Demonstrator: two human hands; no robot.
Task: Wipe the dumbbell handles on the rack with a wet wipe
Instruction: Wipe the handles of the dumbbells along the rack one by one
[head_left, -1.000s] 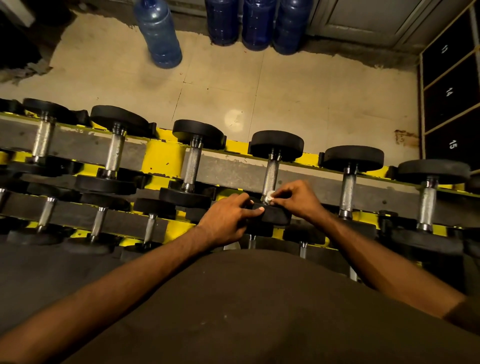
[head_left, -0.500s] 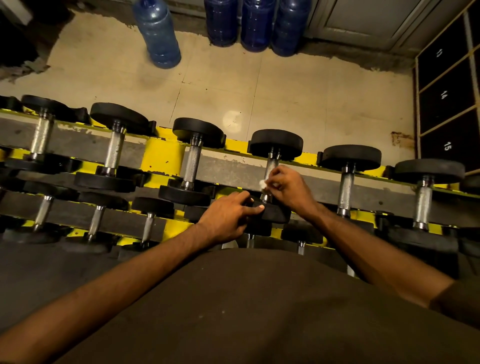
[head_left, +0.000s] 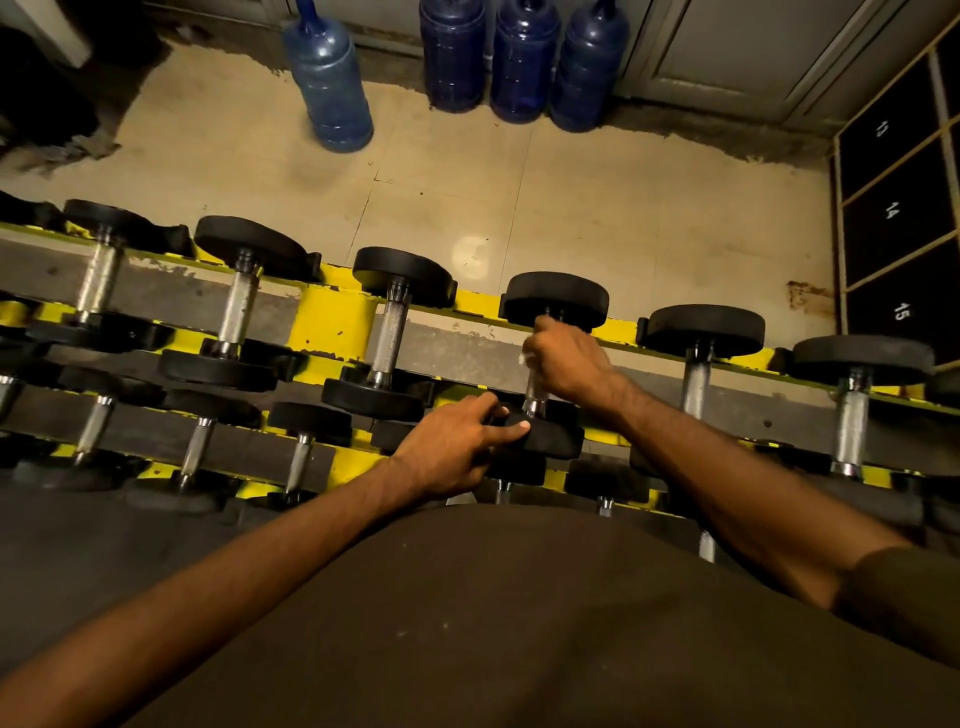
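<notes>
White numbers are the only writing that can be read: 13, 14 and 15, one on each dark door of the lockers (head_left: 891, 210) at the right edge, and they read sideways from this view. No brand or weight marking can be made out on the black dumbbell heads.

The right hand (head_left: 566, 361) is curled tight round the handle (head_left: 535, 392) of the fourth dumbbell (head_left: 556, 299) on the upper tier of the yellow rack (head_left: 332, 322), high on the bar and just beside the far head. A small white scrap of the wet wipe (head_left: 525, 358) shows at the left side of the fist, pressed between the fingers and the metal; the rest of it is hidden inside the grip.

The left hand (head_left: 457, 447) lies flatter, with its fingers stretched out nearly straight and resting on the near head of the same dumbbell, fingertips on the black rubber, holding nothing.

Other dumbbells sit in a row on both tiers to either side. Beyond the rack, four blue water bottles (head_left: 332, 88) stand on the tiled floor (head_left: 597, 208) near the wall
</notes>
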